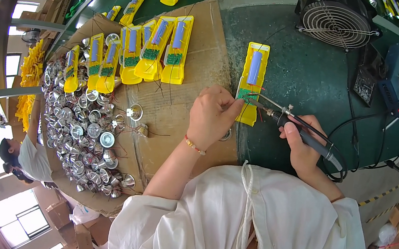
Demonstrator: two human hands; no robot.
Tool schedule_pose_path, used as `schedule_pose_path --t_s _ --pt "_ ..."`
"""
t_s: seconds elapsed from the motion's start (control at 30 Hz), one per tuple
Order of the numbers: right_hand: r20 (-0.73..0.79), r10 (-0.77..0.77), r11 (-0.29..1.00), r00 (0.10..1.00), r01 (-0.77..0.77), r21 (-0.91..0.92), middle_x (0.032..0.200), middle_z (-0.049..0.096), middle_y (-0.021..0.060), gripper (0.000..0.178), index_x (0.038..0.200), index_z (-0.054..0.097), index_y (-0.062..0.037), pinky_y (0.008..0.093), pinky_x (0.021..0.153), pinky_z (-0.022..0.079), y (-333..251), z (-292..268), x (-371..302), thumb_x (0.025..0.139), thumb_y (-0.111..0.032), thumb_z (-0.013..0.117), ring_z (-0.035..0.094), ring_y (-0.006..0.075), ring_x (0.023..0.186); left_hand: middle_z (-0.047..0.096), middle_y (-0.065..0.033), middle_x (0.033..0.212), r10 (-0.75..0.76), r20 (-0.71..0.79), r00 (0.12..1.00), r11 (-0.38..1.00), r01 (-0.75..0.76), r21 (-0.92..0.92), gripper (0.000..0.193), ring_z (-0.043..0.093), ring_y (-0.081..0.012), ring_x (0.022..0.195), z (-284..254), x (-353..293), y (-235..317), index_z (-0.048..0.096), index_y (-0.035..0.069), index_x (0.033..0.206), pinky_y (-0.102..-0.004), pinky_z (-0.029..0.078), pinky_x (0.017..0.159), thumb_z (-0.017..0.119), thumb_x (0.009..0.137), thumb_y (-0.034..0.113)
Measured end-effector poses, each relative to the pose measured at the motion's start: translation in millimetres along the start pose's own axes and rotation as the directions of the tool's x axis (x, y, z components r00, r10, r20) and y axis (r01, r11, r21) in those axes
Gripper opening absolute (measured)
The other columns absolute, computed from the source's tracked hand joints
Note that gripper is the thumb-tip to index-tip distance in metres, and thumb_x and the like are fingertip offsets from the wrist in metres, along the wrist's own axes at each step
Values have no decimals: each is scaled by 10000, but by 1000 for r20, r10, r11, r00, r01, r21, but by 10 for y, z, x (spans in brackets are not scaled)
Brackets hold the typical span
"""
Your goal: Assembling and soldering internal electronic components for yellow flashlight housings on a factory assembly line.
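A yellow plastic housing (247, 114) lies on the green work surface in front of me, with a blue cylindrical battery (255, 67) and a small green circuit board (246, 96) in it. My right hand (302, 144) is closed round a soldering iron (306, 136) with a thin metal guide tube along it; its tip points at the board. At the board's left edge my left hand (214, 114) is pinched, and what its fingertips hold is hidden. Short red and dark wires stick out by the board. A metal reflector cup (227, 135) sits partly behind my left wrist.
Several similar yellow housings (176, 51) with batteries and boards lie on the cardboard (204, 34) to the left. A big pile of silvery reflector cups (83, 129) stands nearby. A black fan (336, 26) and a blue soldering station (390, 91) with cables stand right. Another person (29, 155) is far left.
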State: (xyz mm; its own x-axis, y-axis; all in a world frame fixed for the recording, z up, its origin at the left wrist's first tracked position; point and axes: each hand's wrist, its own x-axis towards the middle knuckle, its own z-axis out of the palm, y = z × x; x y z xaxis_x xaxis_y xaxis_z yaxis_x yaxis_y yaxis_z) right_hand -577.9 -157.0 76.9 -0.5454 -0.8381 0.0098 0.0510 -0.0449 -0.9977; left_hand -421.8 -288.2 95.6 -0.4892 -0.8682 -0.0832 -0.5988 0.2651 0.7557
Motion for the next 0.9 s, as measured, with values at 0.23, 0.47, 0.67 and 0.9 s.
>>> schedule_pose_path --t_s 0.23,0.47,0.67,0.9 --pt "-20 -16 997 1000 18 76 738 612 116 184 907 530 33 234 566 479 -55 -64 -34 809 -92 624 586 126 630 571 -90 708 21 8 1000 1000 -21 20 187 553 -269 734 -15 1 -5 621 24 627 -352 442 643 659 731 174" --pt "-71 -67 994 995 73 79 758 609 131 177 906 523 38 240 575 483 -31 -165 -13 814 -87 608 589 131 636 606 -94 686 -117 1 993 978 116 -176 166 584 -225 611 -86 -35 95 653 32 694 -298 459 561 666 740 191" --pt "-153 -46 994 987 60 89 784 599 124 158 904 514 37 246 600 489 50 -317 68 825 -79 586 584 137 652 613 -82 550 -25 152 988 997 14 76 136 610 -136 490 -152 89 43 662 25 724 -262 484 501 610 759 147" --pt "-181 24 993 983 -3 118 768 604 119 155 900 514 33 241 604 485 65 -345 110 819 -70 597 581 127 648 647 -106 643 14 -155 988 996 0 84 309 636 -173 600 -421 1956 206 673 14 859 -294 504 595 625 769 305"
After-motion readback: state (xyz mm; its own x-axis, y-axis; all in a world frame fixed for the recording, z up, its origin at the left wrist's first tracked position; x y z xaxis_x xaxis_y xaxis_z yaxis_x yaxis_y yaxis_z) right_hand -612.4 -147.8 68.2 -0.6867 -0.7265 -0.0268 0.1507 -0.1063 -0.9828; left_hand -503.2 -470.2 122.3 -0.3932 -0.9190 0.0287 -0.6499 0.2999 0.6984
